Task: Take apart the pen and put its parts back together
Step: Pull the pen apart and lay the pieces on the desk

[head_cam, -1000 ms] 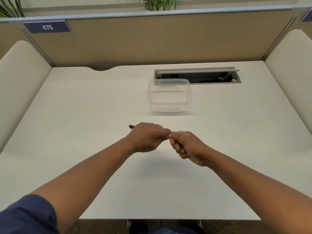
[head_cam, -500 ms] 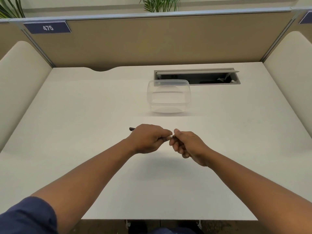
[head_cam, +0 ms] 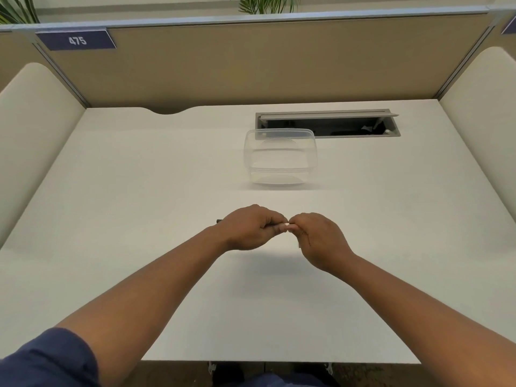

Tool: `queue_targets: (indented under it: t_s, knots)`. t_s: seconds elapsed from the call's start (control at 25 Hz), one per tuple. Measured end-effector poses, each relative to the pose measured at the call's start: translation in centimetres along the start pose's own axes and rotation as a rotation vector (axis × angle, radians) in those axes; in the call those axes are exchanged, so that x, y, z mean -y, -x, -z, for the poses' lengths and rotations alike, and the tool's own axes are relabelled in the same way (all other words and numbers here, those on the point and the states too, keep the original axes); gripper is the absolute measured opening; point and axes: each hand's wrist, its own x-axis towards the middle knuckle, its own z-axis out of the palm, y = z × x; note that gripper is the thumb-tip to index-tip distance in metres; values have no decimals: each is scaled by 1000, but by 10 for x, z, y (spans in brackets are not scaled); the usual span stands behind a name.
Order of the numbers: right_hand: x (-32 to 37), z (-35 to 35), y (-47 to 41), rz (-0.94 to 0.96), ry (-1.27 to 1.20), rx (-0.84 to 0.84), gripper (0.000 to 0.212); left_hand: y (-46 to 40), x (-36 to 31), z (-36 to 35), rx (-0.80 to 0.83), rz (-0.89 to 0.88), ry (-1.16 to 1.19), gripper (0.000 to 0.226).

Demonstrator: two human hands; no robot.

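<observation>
Both hands meet above the middle of the white desk [head_cam: 139, 219]. My left hand [head_cam: 251, 227] is closed around a dark pen [head_cam: 219, 220]; only its dark end sticks out to the left of the fist. My right hand [head_cam: 318, 238] pinches the pen's other end between thumb and fingertips, right against the left hand's fingers. The pen's middle and the part in my right fingers are hidden.
A clear plastic container [head_cam: 280, 159] stands empty behind the hands. Further back a grey cable hatch [head_cam: 328, 122] is open in the desk. Tan partition walls and cream side panels close off the desk on three sides.
My right hand has turned at the wrist, knuckles rolling up, while staying pinched on the pen's end. The left hand has held its grip in much the same place.
</observation>
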Motion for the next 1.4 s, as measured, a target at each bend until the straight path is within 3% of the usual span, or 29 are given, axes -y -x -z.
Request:
queue_targets:
  t_s: [0.16,0.28,0.44,0.68,1.0,1.16,1.4]
  knots:
    - [14,10,-8,-625,-837,349,43,4,4,-3,-117,-100,-250,29]
    - [15,16,-9,-752,-1038,475,42,5,2,-5,-166,-186,-240,26]
    - [17,13,-7,-615,-917,388,38,3,-2,-5,-164,-181,-181,24]
    - [10,10,-1,-172,-285,218,34,3,-5,2,-29,-87,-73,24]
    - [-2,4,3,49,-165,138,33,2,-7,6,66,-38,-32,24]
    - [0,8,1,-69,-238,213,30,3,-5,3,39,-39,-60,22]
    - [3,9,-3,-374,-600,270,40,6,-3,-5,-39,-72,-145,20]
